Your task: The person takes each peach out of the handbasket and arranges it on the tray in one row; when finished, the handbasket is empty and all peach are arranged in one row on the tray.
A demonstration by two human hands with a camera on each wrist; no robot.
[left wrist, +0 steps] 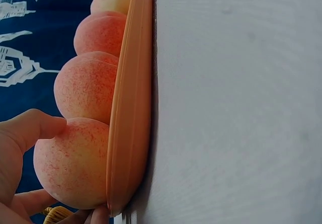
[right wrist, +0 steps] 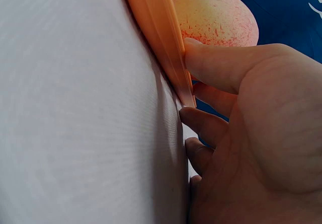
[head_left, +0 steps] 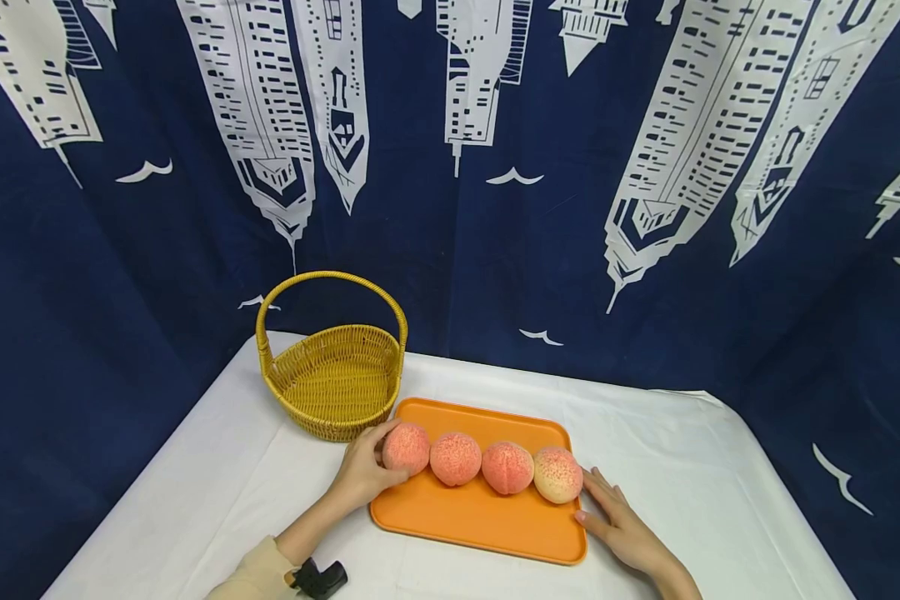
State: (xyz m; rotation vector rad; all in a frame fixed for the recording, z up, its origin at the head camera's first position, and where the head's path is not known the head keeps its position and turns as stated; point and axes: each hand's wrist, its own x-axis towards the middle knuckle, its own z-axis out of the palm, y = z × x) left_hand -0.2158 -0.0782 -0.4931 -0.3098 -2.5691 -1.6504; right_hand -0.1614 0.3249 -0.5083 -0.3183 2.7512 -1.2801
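Observation:
Several pink peaches stand in a row across an orange tray point(head_left: 480, 531). My left hand point(head_left: 367, 467) holds the leftmost peach point(head_left: 407, 449), thumb on its near side and fingers round its far side; the left wrist view shows the thumb point(left wrist: 45, 126) against this peach point(left wrist: 75, 168). At the tray's right end is my right hand point(head_left: 622, 529), its fingers loosely extended. In the right wrist view its thumb point(right wrist: 216, 65) touches the tray's rim point(right wrist: 173, 48), close to the yellowish rightmost peach point(right wrist: 221, 20). Two more peaches, a second point(head_left: 456, 459) and a third point(head_left: 507, 467), sit between.
A yellow wicker basket point(head_left: 337, 427) with a tall handle stands behind and left of the tray, close to its corner. White cloth point(head_left: 690, 467) covers the table. A dark blue curtain point(head_left: 450, 250) with white building prints hangs behind the far edge.

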